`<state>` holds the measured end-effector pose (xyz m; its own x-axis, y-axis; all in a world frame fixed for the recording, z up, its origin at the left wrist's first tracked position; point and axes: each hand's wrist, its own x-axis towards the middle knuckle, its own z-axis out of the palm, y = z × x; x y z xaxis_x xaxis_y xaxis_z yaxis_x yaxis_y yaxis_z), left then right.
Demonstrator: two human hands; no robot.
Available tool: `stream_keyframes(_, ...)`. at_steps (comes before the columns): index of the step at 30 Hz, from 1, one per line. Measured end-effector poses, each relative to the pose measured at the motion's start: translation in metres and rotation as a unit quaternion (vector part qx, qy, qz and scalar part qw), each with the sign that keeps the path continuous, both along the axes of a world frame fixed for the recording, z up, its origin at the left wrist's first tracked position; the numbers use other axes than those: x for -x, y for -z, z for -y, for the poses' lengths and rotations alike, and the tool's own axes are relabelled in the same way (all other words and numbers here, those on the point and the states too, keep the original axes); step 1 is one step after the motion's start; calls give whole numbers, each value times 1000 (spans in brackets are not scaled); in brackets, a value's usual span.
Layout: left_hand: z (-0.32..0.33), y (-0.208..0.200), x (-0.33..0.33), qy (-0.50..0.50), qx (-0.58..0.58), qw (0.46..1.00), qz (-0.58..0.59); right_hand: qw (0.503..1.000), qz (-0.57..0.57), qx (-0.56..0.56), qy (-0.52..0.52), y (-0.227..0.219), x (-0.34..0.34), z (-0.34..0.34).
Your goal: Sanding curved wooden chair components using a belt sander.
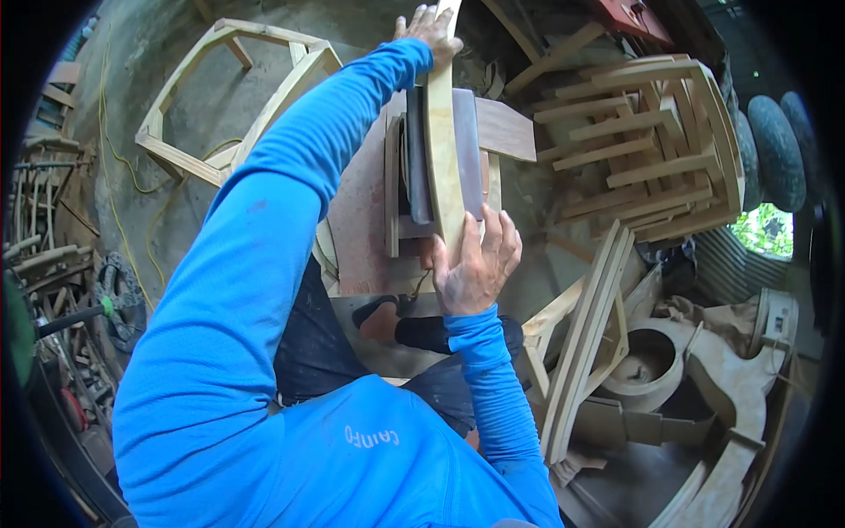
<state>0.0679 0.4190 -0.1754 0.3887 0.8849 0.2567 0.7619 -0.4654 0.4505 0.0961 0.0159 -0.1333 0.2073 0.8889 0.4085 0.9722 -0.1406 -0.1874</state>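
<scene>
- The curved wooden strip (443, 150) runs away from me, long axis front to back, lying on the sander belt (466, 145).
- My left hand (429, 31) grasps its far end; my right hand (475, 264) grips the near end, closer to me.
- No containers are in view; stacked wooden frames (647, 145) stand to my right.
</scene>
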Motion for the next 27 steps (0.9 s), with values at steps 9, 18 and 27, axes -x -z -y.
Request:
stream_keyframes(9,-46,-41,-20,-29,53,998,20,999,32,-23,-8,16,-22,-105)
stream_keyframes(18,-112,-41,-19,-19,105,994,33,998,12,-50,-36,21,-28,-161)
stream_keyframes(27,-54,-23,-11,-69,82,994,-38,998,6,-30,-58,14,-31,-74)
